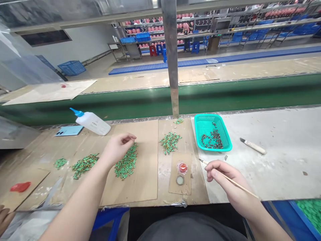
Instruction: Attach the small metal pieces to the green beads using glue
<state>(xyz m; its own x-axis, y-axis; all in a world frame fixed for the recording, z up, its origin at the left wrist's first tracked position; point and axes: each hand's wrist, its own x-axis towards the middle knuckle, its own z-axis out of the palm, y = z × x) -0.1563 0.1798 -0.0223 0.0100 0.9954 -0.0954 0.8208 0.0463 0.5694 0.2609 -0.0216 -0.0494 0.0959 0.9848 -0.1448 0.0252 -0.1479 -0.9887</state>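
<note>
My right hand (224, 179) grips a thin paintbrush (237, 184), its dark tip pointing left past a small cardboard piece (173, 187). On that cardboard sit a bottle cap filled with red paint (183, 168) and a second cap with pale contents (180, 180). Above a pile of small green and orange painted pieces (126, 164), my left hand (120, 147) is closed, fingers curled towards the thumb. Whatever it may hold is hidden. Another heap of green pieces (170, 142) lies between the hands. A turquoise basket (227, 142) holds small dark pieces (214, 140).
A white squeeze bottle (94, 124) lies tilted near a light blue phone (69, 130). More green pieces (85, 164) lie to the left. A knife (253, 146) rests at the right. Another person's hand (5, 217) shows at lower left, near red paint (20, 186). A metal post (172, 60) stands ahead.
</note>
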